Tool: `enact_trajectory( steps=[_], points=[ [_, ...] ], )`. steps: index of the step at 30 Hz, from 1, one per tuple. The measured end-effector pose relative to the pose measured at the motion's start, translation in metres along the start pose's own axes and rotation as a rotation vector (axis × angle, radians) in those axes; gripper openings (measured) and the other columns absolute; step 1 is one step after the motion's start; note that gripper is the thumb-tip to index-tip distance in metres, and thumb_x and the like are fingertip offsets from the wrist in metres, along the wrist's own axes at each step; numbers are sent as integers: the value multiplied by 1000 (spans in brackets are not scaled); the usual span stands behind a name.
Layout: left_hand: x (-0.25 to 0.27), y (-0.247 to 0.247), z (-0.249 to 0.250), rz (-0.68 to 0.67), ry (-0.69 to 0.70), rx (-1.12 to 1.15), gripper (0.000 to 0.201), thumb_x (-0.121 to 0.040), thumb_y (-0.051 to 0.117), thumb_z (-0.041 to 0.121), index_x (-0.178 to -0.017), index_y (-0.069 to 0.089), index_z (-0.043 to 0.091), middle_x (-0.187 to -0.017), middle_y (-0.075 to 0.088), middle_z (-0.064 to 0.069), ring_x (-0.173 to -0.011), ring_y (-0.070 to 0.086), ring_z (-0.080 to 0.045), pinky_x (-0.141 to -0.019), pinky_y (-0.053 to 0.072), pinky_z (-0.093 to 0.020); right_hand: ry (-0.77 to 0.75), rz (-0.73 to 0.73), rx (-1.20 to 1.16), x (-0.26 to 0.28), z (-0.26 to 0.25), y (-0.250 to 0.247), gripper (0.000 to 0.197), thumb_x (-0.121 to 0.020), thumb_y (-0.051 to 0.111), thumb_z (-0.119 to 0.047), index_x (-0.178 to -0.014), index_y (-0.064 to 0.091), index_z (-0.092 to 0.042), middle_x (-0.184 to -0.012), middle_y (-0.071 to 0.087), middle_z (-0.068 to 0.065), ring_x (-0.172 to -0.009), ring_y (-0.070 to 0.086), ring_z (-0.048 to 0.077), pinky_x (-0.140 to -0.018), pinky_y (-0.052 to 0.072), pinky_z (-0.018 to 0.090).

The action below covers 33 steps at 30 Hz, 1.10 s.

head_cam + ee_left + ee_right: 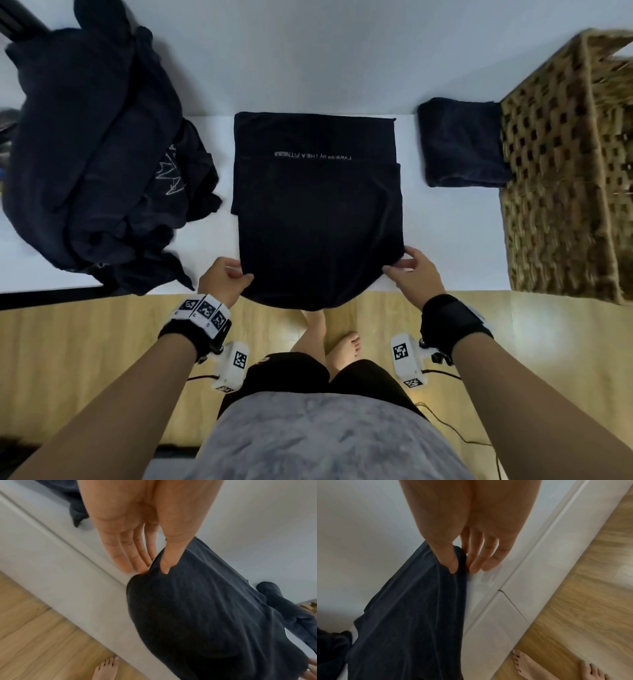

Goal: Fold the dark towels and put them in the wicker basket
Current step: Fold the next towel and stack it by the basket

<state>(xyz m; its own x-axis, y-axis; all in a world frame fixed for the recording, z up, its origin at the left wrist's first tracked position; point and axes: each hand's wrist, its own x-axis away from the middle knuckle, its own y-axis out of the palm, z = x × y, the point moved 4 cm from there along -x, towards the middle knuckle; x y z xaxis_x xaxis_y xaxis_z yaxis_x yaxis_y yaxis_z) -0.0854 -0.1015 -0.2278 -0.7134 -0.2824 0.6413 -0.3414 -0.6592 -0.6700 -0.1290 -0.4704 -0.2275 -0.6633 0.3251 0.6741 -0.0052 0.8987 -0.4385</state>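
- The dark towel [318, 205] lies spread on the white table [455, 240], its near end sagging over the table's edge toward the person.
- The left hand [224, 279] pinches the towel's near left corner between thumb and fingers; the right hand [412, 274] pinches the near right corner likewise.
- This looks like a fold in progress; next, both corners likely need lifting together and carrying to the towel's far edge, kept level.
- Right of the towel sits a folded towel [462, 144], touching the wicker basket [565, 178].
- Left of the towel, a heap of dark towels [92, 147] waits, apart from the fold path.
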Motion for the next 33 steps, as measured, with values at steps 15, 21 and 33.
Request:
enact_trajectory(
  steps=[15,21,33],
  points=[
    [29,-3,-2,91,-152,149,24,-88,55,30,-75,57,10,-80,57,-11,-78,55,-28,-71,43,-34,-239,72,-170,24,-30,-8,16,-89,61,-29,-74,53,-28,-77,61,-13,-75,56,9,-74,41,25],
    [40,-16,-16,181,-124,438,27,-85,68,32,-104,52,23,-105,65,-13,-99,63,-32,-90,52,-42,-263,99,58,28,-23,-10,18,-93,58,-38,-97,53,-21,-77,60,-3,-71,56,14,-60,39,20],
    [73,2,-30,-109,-156,910,27,-94,43,-13,-108,64,-3,-115,61,-21,-88,63,-24,-72,54,-34,102,-409,-190,59,22,7,77,-79,70,11,-141,36,-21,-114,64,20,-103,66,29,-75,57,33]
  ],
)
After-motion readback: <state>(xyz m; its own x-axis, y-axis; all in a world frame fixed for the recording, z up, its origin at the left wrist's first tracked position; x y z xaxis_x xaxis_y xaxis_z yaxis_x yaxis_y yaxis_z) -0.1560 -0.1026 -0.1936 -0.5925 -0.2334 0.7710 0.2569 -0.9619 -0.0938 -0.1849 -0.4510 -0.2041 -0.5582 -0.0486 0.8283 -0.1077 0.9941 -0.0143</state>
